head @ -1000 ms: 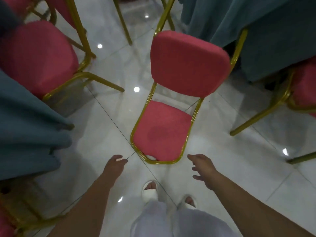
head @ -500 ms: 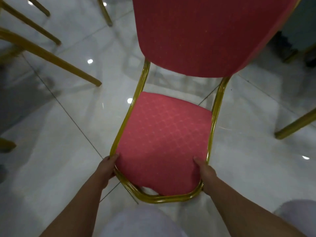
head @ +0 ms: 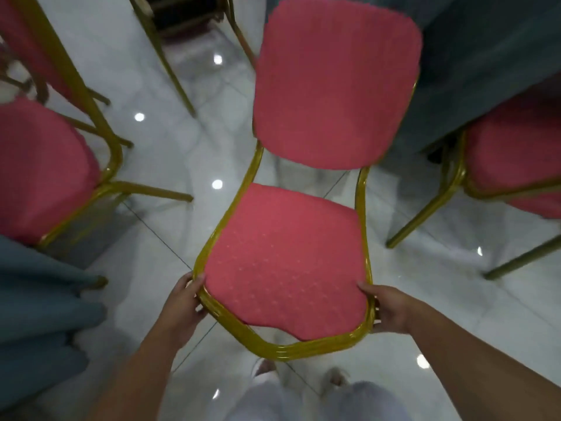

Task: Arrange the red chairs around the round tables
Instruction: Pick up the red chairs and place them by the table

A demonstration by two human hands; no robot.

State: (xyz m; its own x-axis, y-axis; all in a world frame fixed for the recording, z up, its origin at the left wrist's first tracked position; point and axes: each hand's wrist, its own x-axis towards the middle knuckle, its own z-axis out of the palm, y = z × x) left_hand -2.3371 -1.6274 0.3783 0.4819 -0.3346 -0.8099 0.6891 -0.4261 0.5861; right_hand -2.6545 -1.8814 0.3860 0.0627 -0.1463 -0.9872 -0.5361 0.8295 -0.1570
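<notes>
— White glossy floor tiles (head: 145, 268) lie under everything we look down on. How many red chairs do we count?
— Four that show red. One, the middle chair (head: 285, 256), stands right before us with its backrest turned away. Left of it is a second chair (head: 39, 177), and beyond that, further left, the red edge of a third chair (head: 12, 41). Right of the middle chair is a fourth chair (head: 516, 165).
— And tables?
— We see two teal cloths. The far tablecloth (head: 485, 56) hangs behind and right of the middle chair, and the near tablecloth (head: 36, 314) hangs to its left, closer to us.
— Our hands?
— Two, both on the middle chair. Our left hand (head: 182, 302) grips its gold frame (head: 288, 350) at the seat's left front edge, thumb on top, fingers curled under. Our right hand (head: 391, 308) grips the right front edge likewise.
— Is it off the floor?
— We cannot tell, because the seat hides its legs.
</notes>
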